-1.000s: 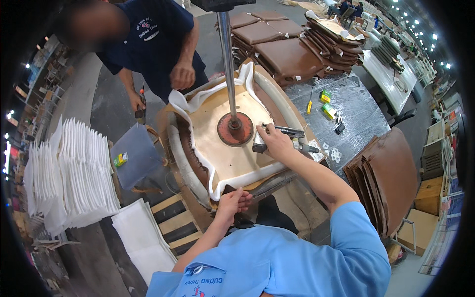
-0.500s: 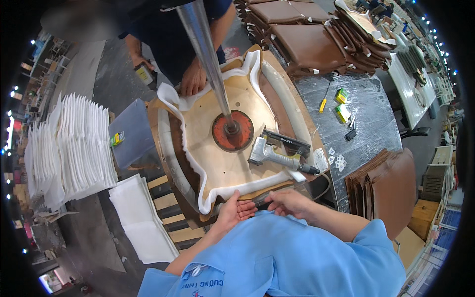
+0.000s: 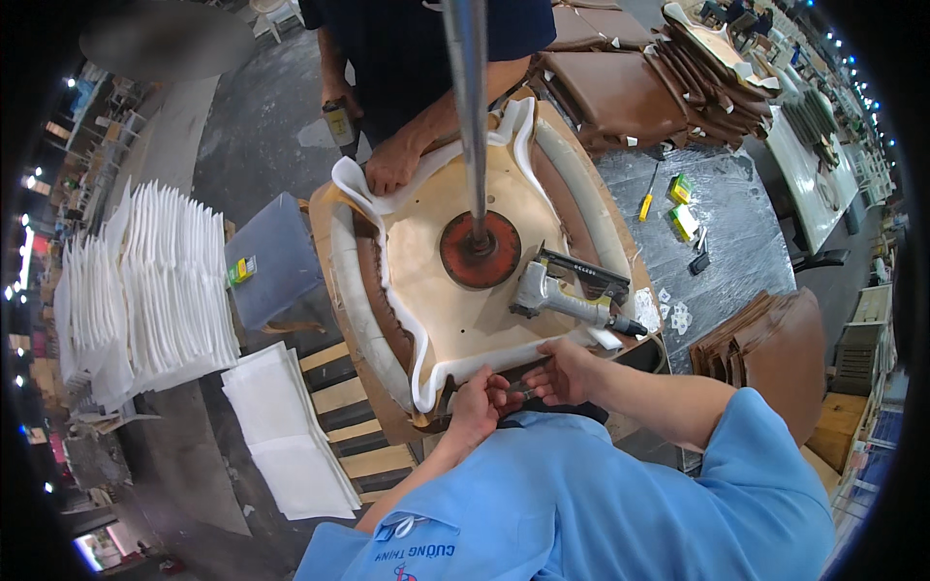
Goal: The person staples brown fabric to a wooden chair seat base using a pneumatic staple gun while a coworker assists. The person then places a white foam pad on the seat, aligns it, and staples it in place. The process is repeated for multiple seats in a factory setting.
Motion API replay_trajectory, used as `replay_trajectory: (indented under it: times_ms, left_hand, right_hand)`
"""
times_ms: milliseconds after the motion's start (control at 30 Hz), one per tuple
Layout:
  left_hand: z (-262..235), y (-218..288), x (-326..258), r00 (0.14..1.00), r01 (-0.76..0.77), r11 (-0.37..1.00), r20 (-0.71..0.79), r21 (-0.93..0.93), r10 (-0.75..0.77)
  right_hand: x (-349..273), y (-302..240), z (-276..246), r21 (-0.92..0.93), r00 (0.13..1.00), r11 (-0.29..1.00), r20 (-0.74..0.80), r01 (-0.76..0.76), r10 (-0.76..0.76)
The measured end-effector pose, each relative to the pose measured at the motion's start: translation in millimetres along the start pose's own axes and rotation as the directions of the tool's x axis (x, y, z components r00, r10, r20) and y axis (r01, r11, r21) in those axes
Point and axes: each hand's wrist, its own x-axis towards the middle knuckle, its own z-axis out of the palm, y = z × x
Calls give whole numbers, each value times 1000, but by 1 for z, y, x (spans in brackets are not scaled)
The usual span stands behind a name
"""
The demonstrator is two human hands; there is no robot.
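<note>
In front of me, near my body, both hands meet at the near edge of an upside-down chair seat cushion [image 3: 441,324]. It has a pale wooden base, white padding round its rim and brown covering below. My left hand [image 3: 477,405] has its fingers curled, with a small greyish thing [image 3: 523,390] at their tips that I cannot make out. My right hand [image 3: 564,373] faces it, fingers stretched and thumb apart by the padding. Lying on the wooden base is a silver and black staple gun [image 3: 572,290]. A round reddish press plate [image 3: 480,250] on a metal rod bears down on the base.
Across the seat a co-worker rests a hand [image 3: 392,165] on its corner and holds a dark tool with a yellow label [image 3: 339,124]. White padding sheets [image 3: 145,290] stand at left. Brown covers [image 3: 620,97] and a screwdriver [image 3: 646,205] lie at right.
The whole view has shifted, moving the seat rightward in it. My hands have come closer together, the left fingers have curled, and the right fingers have stretched out.
</note>
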Motion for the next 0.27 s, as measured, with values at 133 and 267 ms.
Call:
replay_trajectory:
  times_ms: [133,267]
  left_hand:
    - [-9,-8,0,995,-97,994,41,53,95]
    - [-14,-14,1,993,-113,991,37,74,110]
  right_hand:
    - [1,-8,13,-187,990,982,-137,-11,-15]
    - [26,1,2,-296,980,946,-100,135,-171]
